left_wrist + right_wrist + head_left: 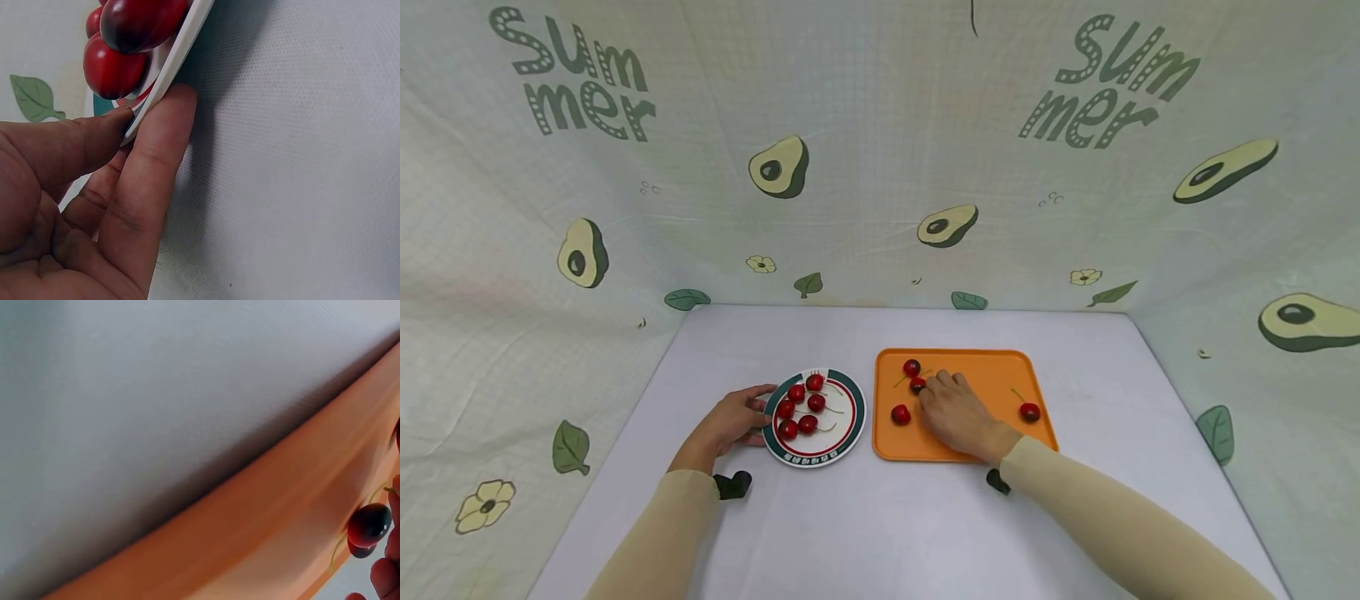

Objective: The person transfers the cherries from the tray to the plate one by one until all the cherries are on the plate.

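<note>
Cherry (917,385) on the orange tray (992,375), right at the fingertips of the right hand (958,417). Those fingers are bent down over the tray; right wrist view has a stem running up to them, but can't tell whether they grip it. Three more cherries visible on the tray: one just behind, one left, one off to the right with its stem up. Left hand (733,423) pinches the plate (856,417) by its left rim, thumb above, fingers below. Plate carries six cherries, sits left of the tray, not touching it. White counter (850,525) under everything; avocado-print cloth (865,108) behind.
</note>
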A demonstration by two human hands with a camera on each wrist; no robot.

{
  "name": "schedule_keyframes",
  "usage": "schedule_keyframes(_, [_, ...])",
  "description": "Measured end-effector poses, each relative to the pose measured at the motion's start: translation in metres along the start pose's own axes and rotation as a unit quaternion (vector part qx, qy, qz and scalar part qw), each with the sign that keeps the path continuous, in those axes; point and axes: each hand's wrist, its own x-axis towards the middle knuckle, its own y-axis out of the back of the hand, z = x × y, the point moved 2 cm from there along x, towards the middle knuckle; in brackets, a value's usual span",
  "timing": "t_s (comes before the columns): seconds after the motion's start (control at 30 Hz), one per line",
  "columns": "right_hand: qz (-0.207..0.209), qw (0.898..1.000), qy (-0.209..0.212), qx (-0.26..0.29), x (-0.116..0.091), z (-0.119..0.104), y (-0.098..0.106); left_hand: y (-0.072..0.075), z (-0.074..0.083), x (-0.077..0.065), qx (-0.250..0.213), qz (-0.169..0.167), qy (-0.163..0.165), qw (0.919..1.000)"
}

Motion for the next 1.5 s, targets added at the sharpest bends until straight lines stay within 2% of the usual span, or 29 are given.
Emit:
schedule_keyframes(0.23, [0.026, 0.999, 0.013, -0.017, 0.004, 0.002, 0.004, 0.000, -0.001, 0.000, 0.002, 0.003, 0.000, 1.0000])
schedule_keyframes(0.5, [0.024, 0.999, 0.022, -0.019, 0.026, -0.008, 0.014, 0.001, -0.001, 0.001, 0.003, -0.001, 0.001, 1.0000])
schedule_keyframes(0.83, [0.014, 0.999, 0.029, -0.013, 0.060, -0.039, 0.022, 0.001, 0.001, 0.001, 0.000, -0.003, 0.004, 1.0000])
schedule_keyframes(1.13, [0.000, 0.999, 0.036, -0.040, 0.086, -0.058, 0.016, 0.000, 0.002, 0.000, -0.002, -0.004, 0.008, 1.0000])
schedule_keyframes(1.5, [-0.041, 0.996, 0.036, -0.077, 0.100, -0.078, 0.011, 0.001, 0.001, 0.001, -0.003, -0.002, 0.010, 0.9999])
